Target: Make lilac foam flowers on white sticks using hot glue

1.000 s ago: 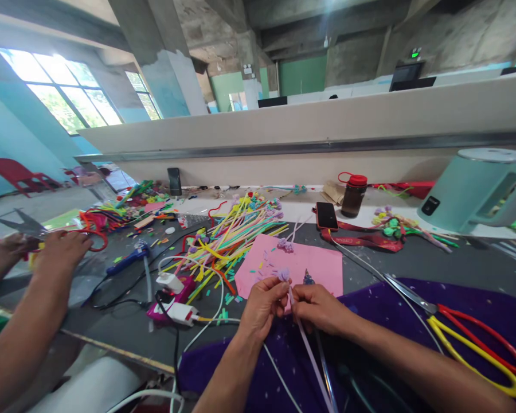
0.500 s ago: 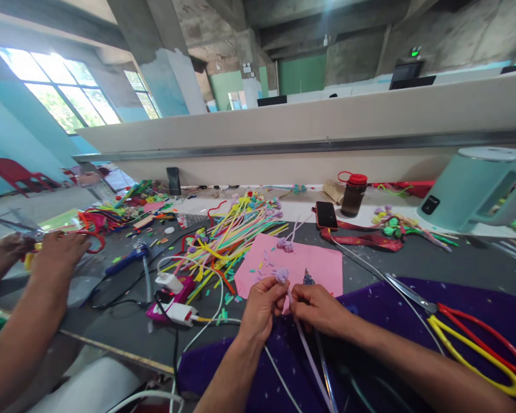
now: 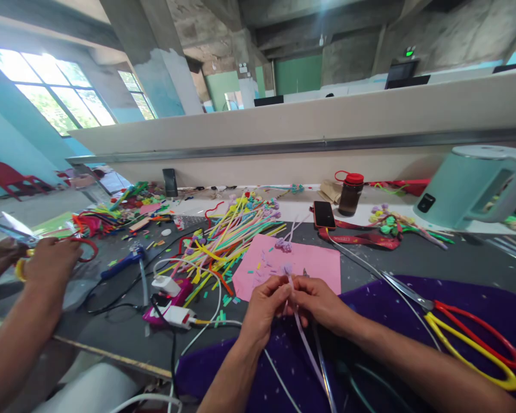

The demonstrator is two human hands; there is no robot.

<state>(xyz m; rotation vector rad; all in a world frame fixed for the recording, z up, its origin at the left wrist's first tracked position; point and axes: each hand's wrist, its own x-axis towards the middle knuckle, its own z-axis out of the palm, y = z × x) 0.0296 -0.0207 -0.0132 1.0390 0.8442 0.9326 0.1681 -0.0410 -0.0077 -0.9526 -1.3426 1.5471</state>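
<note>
Above the near edge of a pink sheet, my left hand pinches a light purple pipe cleaner just under its curled, flower-like head. Pressed against it from the other side, my right hand has its fingertips closed on the same pipe cleaner. The long stem hangs down from between both hands towards my lap. A thin metal tool runs beneath my right hand, with its middle hidden; I cannot tell its kind. A second purple curled piece lies on the sheet.
Several coloured pipe cleaners are heaped behind the sheet. Large scissors lie at right on purple cloth. A phone, bottle and kettle stand farther back. At left, a co-worker's hands hold scissors; a glue gun lies nearby.
My right hand has moved left and up against my left hand. The purple flower-like head sits slightly farther right and higher, and the view has shifted a little.
</note>
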